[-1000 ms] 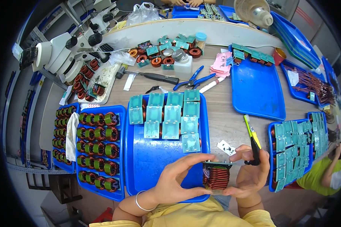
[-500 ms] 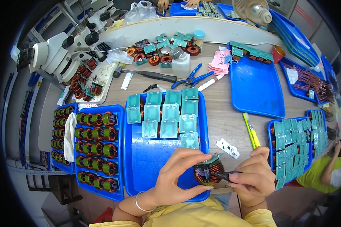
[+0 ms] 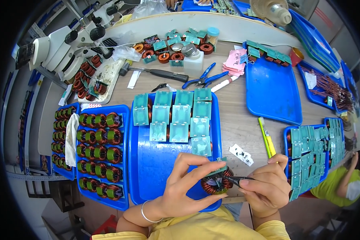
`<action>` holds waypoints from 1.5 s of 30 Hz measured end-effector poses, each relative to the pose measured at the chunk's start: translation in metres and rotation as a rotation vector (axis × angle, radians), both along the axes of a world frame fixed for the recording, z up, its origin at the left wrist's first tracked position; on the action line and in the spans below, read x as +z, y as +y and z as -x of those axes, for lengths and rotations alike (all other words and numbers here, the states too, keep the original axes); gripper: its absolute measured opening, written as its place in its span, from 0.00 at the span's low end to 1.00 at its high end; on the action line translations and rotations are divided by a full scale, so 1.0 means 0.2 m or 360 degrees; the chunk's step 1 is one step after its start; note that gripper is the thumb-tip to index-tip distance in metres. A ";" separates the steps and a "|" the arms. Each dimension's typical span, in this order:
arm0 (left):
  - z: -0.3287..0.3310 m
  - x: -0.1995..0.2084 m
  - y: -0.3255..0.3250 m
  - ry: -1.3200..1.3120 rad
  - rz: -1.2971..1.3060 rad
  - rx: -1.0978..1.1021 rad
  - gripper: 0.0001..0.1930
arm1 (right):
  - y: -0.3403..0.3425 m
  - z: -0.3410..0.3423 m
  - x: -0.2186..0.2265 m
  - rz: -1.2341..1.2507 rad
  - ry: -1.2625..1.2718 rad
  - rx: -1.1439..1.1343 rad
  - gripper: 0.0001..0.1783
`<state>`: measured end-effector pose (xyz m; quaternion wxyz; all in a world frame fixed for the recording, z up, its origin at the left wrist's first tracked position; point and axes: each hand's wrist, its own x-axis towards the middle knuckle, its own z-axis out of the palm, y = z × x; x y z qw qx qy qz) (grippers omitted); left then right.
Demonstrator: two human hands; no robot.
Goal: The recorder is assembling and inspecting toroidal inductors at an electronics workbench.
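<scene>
My left hand [image 3: 186,186] is closed around a copper-wound toroidal coil [image 3: 217,183] with a small green board on its upper side, gripping it between thumb and fingers. My right hand [image 3: 268,186] pinches black tweezers [image 3: 241,180], whose tips touch or nearly touch the coil's right side; the exact contact is too small to make out. Both hands are above the near right corner of a blue tray [image 3: 156,160]. Several coils with green boards [image 3: 181,115] facing up fill the tray's far part.
Trays of coils [image 3: 100,156] stand on the left, trays of green-boarded coils [image 3: 308,156] on the right. Beyond lie a hammer [image 3: 164,74], blue-handled pliers [image 3: 204,78] and another blue tray [image 3: 272,92]. A yellow marker [image 3: 267,136] and a speckled white strip [image 3: 241,155] lie nearby. A microscope [image 3: 60,52] stands far left.
The coil is tilted a little differently in my left hand, and the tweezers have shifted slightly left with it. The whole view has moved slightly.
</scene>
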<state>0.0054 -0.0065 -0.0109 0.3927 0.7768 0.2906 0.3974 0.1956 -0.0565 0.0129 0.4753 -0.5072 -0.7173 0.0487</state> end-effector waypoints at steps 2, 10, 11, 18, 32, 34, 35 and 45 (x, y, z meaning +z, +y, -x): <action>0.00 0.00 0.00 0.0030 -0.0011 0.0025 0.31 | 0.00 0.00 0.00 0.0006 0.0001 -0.0004 0.12; -0.01 0.00 0.00 0.0050 -0.0034 0.0059 0.31 | 0.01 0.00 -0.01 0.0017 -0.0025 -0.0018 0.12; -0.01 0.00 0.00 0.0048 -0.0040 0.0064 0.31 | 0.01 0.00 -0.01 0.0019 -0.0024 -0.0018 0.12; -0.01 -0.01 0.01 0.0052 -0.0042 0.0078 0.31 | 0.01 0.01 -0.01 0.0032 -0.0008 -0.0048 0.06; -0.02 -0.01 0.02 0.0015 -0.0008 -0.0006 0.31 | 0.01 -0.02 -0.01 0.0050 0.0000 -0.0015 0.13; -0.02 0.00 0.02 0.0007 -0.0025 -0.0013 0.30 | 0.01 -0.02 -0.01 0.0057 0.0012 -0.0013 0.13; -0.02 0.00 0.02 -0.0003 -0.0041 -0.0021 0.30 | 0.01 -0.02 -0.01 0.0057 0.0013 -0.0014 0.13; -0.01 -0.01 0.02 -0.0003 -0.0048 -0.0029 0.30 | 0.00 -0.02 -0.01 0.0066 0.0009 -0.0001 0.13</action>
